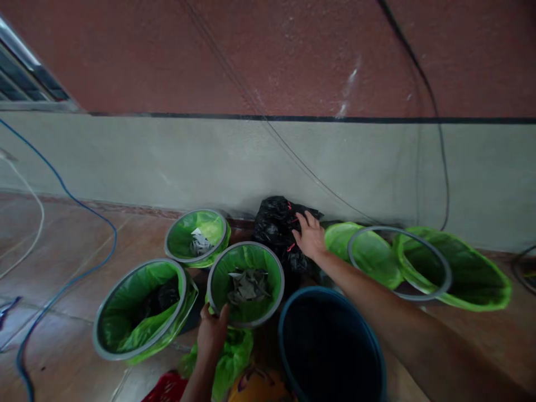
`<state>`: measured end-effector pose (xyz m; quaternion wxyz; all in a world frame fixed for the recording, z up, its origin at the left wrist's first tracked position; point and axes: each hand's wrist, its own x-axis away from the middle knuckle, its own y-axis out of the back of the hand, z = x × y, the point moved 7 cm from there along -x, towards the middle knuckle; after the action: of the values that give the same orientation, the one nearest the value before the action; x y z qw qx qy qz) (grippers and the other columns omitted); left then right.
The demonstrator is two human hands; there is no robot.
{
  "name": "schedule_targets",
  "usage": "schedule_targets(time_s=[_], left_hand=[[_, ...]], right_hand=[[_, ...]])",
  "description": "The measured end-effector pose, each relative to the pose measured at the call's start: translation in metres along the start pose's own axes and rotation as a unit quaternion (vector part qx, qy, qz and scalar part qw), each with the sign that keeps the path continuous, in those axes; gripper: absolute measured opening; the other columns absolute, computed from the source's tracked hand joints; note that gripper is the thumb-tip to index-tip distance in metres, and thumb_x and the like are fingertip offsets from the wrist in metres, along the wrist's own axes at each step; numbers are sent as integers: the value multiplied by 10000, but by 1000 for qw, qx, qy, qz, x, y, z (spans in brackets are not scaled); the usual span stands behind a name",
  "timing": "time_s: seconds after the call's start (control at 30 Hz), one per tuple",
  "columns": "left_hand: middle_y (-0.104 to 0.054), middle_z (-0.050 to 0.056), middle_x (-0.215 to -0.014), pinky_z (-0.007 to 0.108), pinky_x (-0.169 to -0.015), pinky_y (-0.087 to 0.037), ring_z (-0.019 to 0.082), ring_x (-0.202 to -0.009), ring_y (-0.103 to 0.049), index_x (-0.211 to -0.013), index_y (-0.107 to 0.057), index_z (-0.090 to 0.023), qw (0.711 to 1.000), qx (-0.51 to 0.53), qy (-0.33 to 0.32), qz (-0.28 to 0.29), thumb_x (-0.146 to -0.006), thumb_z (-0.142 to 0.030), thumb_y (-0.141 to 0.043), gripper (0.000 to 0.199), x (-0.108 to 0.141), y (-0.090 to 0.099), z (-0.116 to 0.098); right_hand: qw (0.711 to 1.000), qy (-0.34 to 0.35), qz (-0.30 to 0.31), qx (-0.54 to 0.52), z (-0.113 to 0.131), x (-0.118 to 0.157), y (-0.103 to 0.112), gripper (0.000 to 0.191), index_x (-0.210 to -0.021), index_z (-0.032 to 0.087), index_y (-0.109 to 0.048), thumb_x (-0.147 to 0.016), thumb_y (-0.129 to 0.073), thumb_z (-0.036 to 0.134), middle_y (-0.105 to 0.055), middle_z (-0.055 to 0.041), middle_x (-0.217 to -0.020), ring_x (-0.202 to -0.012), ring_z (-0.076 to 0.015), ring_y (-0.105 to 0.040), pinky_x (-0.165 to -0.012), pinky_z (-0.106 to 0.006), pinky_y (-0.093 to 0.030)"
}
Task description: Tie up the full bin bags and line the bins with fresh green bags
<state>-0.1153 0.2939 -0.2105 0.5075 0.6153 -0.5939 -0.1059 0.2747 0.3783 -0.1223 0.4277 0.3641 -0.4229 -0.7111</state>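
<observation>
Black bags (pixel 270 223) by wall (pixel 188 156), fwd of bins; R hand (pixel 312 239) right at them, fingers spread, no firm hold visible, can't tell if touching. L hand (pixel 213 329) closed on near-left rim of mid bin (pixel 281 279), which has green liner + grey scraps (pixel 249 287). Loose green plastic (pixel 234 354) just below. Blue bin (pixel 330 312) to R, inside too dark to tell. Rear-L bin (pixel 180 240): pale scraps (pixel 200 243). Front-L bin (pixel 113 318): black plastic (pixel 162 297). Far R: grey ring (pixel 447 273) overlapping green liners (pixel 473 273). Blue cable (pixel 58 301) on floor, far L.

Grey-rimmed, green-lined bin (pixel 252 257) upright; crumpled black bags (pixel 272 226), red-tied, bunched beyond.
</observation>
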Motion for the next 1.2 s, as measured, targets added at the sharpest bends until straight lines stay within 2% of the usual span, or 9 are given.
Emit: schedule_targets(time_s=[0.1, 0.17, 0.27, 0.37, 0.5, 0.7, 0.83, 1.0, 1.2], left_hand=[[-705, 211, -1000, 347, -770, -499, 294, -964, -687, -1331, -398, -37, 1000, 15, -20, -1, -868, -427, -511, 616, -4, -5, 4], [-711, 182, -954, 321, -712, -501, 271, -883, -700, -1263, -450, -61, 999, 27, -37, 2, -867, -391, -507, 519, -6, -10, 6], [-709, 139, -884, 295, -647, -488, 247, -794, -700, -1148, -502, -110, 999, 15, -37, -2, -874, -368, -478, 377, -8, -15, 8], [-701, 125, -852, 299, -620, -476, 254, -768, -694, -1071, -513, -136, 1000, -9, -20, -8, -869, -382, -470, 320, -9, -17, 10], [-698, 107, -833, 299, -609, -469, 251, -749, -689, -1064, -505, -157, 1000, -1, -7, -7, -859, -386, -469, 310, -9, -17, 12], [-702, 110, -819, 317, -640, -477, 275, -800, -692, -1063, -523, -159, 1000, -2, -27, -4, -851, -410, -480, 331, -6, -12, 5], [-710, 148, -869, 323, -676, -487, 291, -864, -698, -1079, -534, -140, 999, -27, -30, 9, -871, -423, -467, 358, -4, -8, -1], [-714, 179, -885, 341, -699, -506, 310, -894, -702, -1133, -541, -101, 998, -55, -34, -11, -843, -417, -506, 430, -2, 6, -8], [-725, 168, -937, 354, -822, -508, 333, -1009, -670, -976, -637, -165, 989, -77, -121, -35, -686, -278, -653, 312, 25, 39, -27]], right_hand=[[996, -70, 48, 2, -12, -13, -20, 633, -1486, 243, -280, -906, -433, 444, -236, -155, -1551, -1365, -382, -283, -1022, -608, -330], [988, -103, 115, -19, -19, -19, -50, 635, -1489, 224, -286, -919, -393, 482, -326, -182, -1504, -1337, -378, -350, -1009, -589, -357], [969, -34, 238, -54, -6, -12, -106, 606, -1489, 165, -298, -950, -344, 438, -429, -184, -1443, -1317, -307, -421, -1050, -464, -370], [947, 60, 308, -65, 12, 6, -150, 574, -1478, 170, -326, -961, -346, 417, -422, -149, -1468, -1336, -270, -412, -1073, -411, -359], [946, 86, 312, -36, 13, 13, -169, 565, -1471, 216, -338, -940, -438, 380, -389, -129, -1494, -1355, -281, -380, -1074, -440, -355], [975, 91, 200, -34, 8, 0, -126, 571, -1473, 196, -321, -933, -448, 332, -288, -141, -1543, -1408, -260, -286, -1104, -435, -320], [981, 79, 175, -39, -3, 14, -85, 543, -1441, 157, -376, -922, -446, 300, -347, -156, -1508, -1390, -248, -324, -1105, -408, -331], [987, 65, 128, -68, -32, 56, -21, 498, -1377, 161, -452, -889, -471, 254, -443, -131, -1435, -1320, -215, -425, -1117, -383, -328], [990, 38, 126, -55, -93, 129, 61, 451, -1292, 164, -541, -844, -519, 217, -555, -128, -1330, -1230, -218, -522, -1070, -356, -378]])
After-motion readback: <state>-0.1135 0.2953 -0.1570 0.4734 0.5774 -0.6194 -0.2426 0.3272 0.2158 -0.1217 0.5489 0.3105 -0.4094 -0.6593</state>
